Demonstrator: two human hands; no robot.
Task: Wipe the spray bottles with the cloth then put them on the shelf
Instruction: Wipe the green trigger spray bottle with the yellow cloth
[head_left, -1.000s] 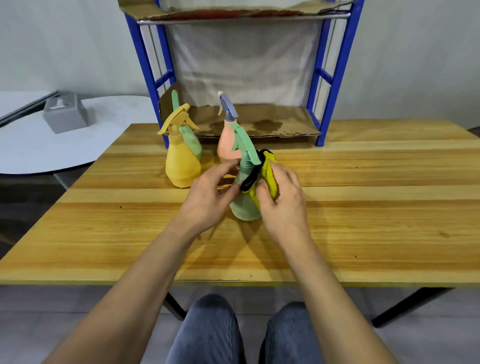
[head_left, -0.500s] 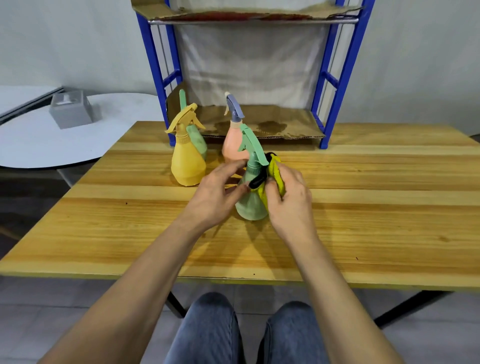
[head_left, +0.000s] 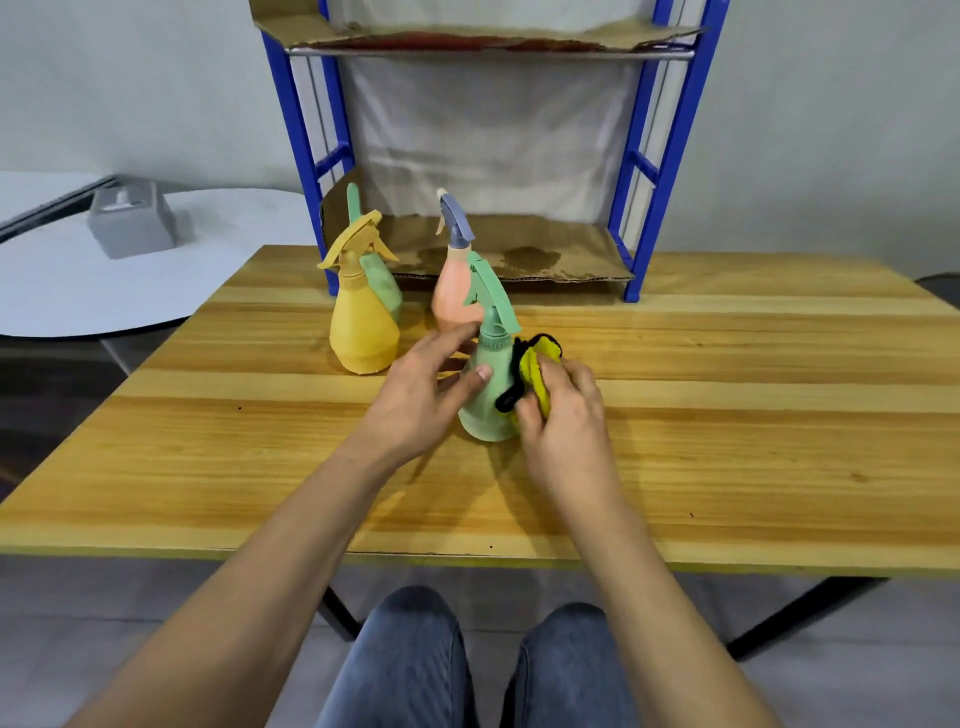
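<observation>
1. On the tabletop (head_left: 727, 415), in front of the blue shelf (head_left: 636, 208), the green spray bottle (head_left: 485, 410) stood upright.
2. The left hand (head_left: 415, 400) gripped it, thumb on its body.
3. The right hand (head_left: 566, 421) clutched the yellow cloth (head_left: 535, 369) against the bottle's side, lower than a second earlier.

Pale wood on the worktop (head_left: 727, 415), smooth, faint varnish sheen. Matt plastic on the front green spray bottle (head_left: 485, 410), the yellow spray bottle (head_left: 361, 332) and the peach spray bottle (head_left: 451, 306). Fuzzy yellow fabric for the cloth (head_left: 537, 370), black-edged. Blue-painted metal for the shelf (head_left: 670, 130); rough, stained brown cardboard (head_left: 561, 254) lining it.
</observation>
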